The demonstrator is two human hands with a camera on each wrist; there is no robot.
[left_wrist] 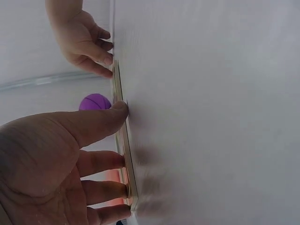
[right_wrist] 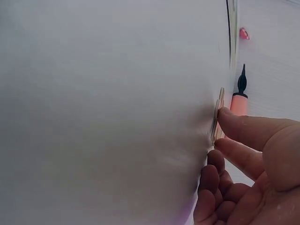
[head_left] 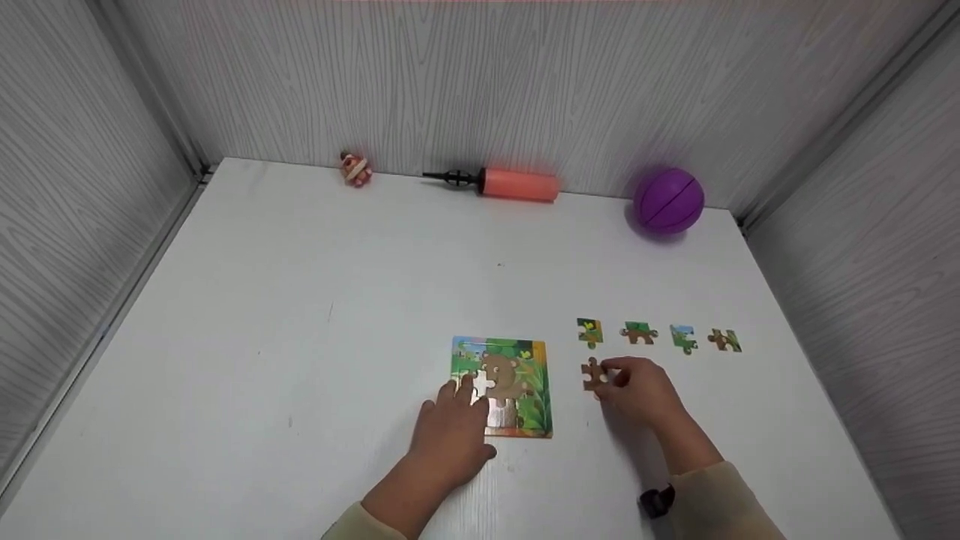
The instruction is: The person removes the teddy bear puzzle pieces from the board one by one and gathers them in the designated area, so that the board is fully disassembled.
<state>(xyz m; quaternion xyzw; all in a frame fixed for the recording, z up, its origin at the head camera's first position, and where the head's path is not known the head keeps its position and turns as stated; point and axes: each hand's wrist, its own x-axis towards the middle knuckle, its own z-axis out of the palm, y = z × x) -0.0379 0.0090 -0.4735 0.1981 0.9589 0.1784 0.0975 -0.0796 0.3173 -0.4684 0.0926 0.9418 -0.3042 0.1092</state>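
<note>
A square bear jigsaw board (head_left: pixel 548 405) lies on the white table, with a gap showing its pale base at the bear's lower left. My left hand (head_left: pixel 448 433) rests on the board's left side, its fingers spread and covering part of the picture; in the left wrist view the thumb (left_wrist: pixel 96 125) touches the board's edge. Right of the board, my right hand (head_left: pixel 643 390) pinches a brown puzzle piece (head_left: pixel 591 375) between thumb and forefinger. In the right wrist view that piece (right_wrist: pixel 216 119) appears edge-on, at the table surface.
Several loose pieces lie in a row beyond my right hand, among them a green and brown one (head_left: pixel 639 332) and a blue and green one (head_left: pixel 683 339). Along the back wall are a small reddish toy (head_left: pixel 355 169), an orange hand pump (head_left: pixel 519 185) and a purple ball (head_left: pixel 669 201).
</note>
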